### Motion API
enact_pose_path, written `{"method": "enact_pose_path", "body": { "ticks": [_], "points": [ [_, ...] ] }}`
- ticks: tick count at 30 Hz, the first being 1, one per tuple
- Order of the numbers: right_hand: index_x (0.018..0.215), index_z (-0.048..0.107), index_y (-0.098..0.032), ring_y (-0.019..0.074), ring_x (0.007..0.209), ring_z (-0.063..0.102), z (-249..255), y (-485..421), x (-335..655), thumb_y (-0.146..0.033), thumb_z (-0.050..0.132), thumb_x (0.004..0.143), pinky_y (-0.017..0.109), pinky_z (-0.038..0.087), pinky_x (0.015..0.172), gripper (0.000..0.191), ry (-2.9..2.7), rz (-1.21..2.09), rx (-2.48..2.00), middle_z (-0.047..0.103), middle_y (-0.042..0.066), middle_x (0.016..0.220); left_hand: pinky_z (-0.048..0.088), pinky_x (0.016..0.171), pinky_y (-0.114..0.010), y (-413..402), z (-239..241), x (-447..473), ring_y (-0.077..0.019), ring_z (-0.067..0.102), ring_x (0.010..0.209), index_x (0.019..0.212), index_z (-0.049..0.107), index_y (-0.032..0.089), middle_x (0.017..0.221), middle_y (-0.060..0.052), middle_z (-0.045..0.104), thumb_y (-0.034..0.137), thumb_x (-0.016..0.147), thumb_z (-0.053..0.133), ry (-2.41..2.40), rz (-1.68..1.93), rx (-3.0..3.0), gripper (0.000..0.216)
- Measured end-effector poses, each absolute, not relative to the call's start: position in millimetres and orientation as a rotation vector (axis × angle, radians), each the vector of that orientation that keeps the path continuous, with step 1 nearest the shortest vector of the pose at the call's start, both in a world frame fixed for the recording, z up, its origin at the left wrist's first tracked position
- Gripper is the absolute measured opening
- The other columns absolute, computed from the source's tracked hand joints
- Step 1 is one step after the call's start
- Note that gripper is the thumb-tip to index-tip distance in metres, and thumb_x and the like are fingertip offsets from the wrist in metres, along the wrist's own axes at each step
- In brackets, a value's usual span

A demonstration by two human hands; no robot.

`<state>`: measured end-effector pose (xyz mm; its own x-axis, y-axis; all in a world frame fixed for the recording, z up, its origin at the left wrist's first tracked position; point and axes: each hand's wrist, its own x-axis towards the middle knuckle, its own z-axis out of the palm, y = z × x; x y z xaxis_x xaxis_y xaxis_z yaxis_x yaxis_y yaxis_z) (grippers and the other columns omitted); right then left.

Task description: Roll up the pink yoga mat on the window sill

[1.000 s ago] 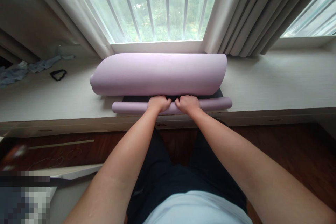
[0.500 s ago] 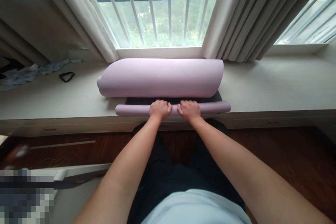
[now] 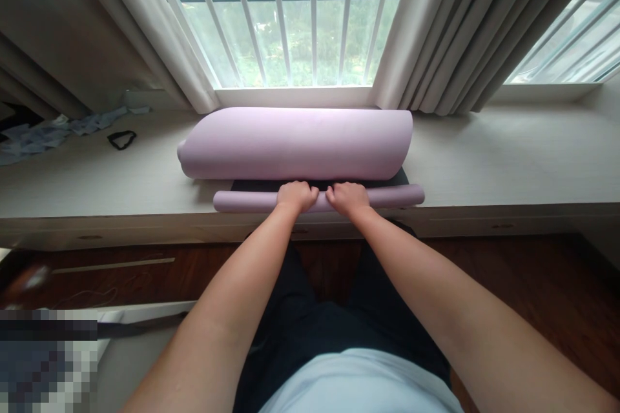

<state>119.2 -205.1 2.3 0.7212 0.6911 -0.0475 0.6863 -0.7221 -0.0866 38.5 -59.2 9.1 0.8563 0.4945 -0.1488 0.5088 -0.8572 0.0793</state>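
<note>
Crosswise, the slim lilac roll point(image 3: 320, 204) lies beneath the left hand point(image 3: 296, 196) and right hand point(image 3: 349, 197), both curled over its middle.

Here's the front roll point(image 3: 397, 195) along the near edge of the ledge point(image 3: 508, 155), rear roll point(image 3: 295, 143) just behind!
The left hand point(image 3: 296, 195) and right hand point(image 3: 349, 197) sit side by side on the front roll's middle; beyond the rear roll, the window point(image 3: 300, 32), curtains point(image 3: 450, 32) either side; over on the ledge's left, a loop point(image 3: 113, 139).
</note>
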Motion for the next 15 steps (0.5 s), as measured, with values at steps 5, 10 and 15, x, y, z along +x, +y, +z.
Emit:
{"method": "enact_pose_path", "body": {
  "ticks": [5, 10, 15],
  "points": [
    [0.108, 0.082, -0.016, 0.0305, 0.1, 0.074, 5, -194, 133, -0.049, 0.034, 0.102, 0.036, 0.052, 0.083, 0.058, -1.113, 0.198, -2.869, 0.077, 0.018, 0.107, 0.056, 0.096, -0.044, -48, 7, 50, -0.0368, 0.072, 0.113, 0.117, 0.081, 0.015, 0.12, -0.019, 0.077, 0.053, 0.098, 0.038, 0.761, -0.259, 2.876, 0.061],
    [0.109, 0.082, -0.017, 0.0321, 0.099, 0.074, 4, -194, 133, -0.048, 0.035, 0.101, 0.038, 0.053, 0.083, 0.057, -1.078, 0.181, -2.866, 0.077, 0.018, 0.106, 0.057, 0.094, -0.044, -44, 4, 52, -0.0369, 0.072, 0.11, 0.115, 0.081, 0.017, 0.118, -0.018, 0.077, 0.056, 0.097, 0.039, 0.754, -0.261, 2.871, 0.061],
    [0.105, 0.082, -0.018, 0.0298, 0.094, 0.074, 0, -202, 122, -0.048, 0.032, 0.104, 0.037, 0.051, 0.082, 0.059, -1.104, 0.08, -2.875, 0.077, 0.016, 0.102, 0.058, 0.088, -0.043, -53, 3, 42, -0.0363, 0.074, 0.103, 0.105, 0.083, 0.015, 0.109, -0.018, 0.079, 0.049, 0.097, 0.038, 0.787, -0.155, 2.911, 0.057]
  ]
}}
